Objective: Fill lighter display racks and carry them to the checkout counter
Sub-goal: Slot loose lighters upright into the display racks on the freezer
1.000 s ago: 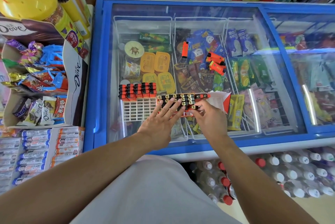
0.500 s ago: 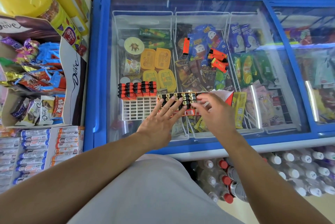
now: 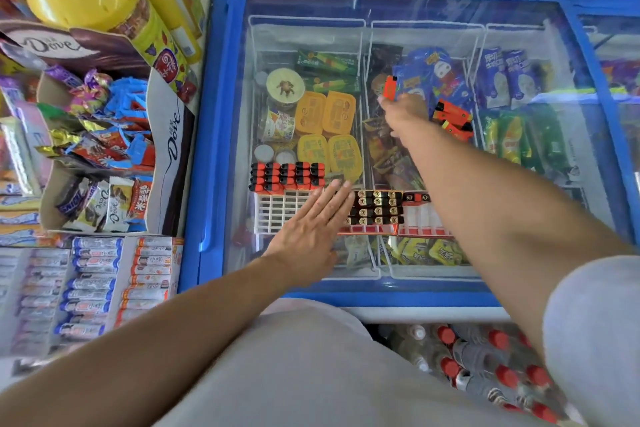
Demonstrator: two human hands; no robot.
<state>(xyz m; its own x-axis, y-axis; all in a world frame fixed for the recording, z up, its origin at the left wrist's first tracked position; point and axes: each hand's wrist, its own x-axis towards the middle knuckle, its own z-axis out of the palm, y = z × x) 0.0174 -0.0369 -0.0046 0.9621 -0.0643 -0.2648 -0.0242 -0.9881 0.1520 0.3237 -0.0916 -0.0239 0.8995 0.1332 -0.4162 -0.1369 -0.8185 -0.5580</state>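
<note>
right hand has reached from the red rack to a loose orange lighter on the freezer lid, fingers closing on it; left hand flat, steadying racks. fumbled, it could skid off.

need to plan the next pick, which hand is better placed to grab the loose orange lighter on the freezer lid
Right. The right hand is stretched out across the freezer lid with its fingertips at the loose orange lighter. The left hand lies flat at the lighter racks, steadying them, far from it.
</note>
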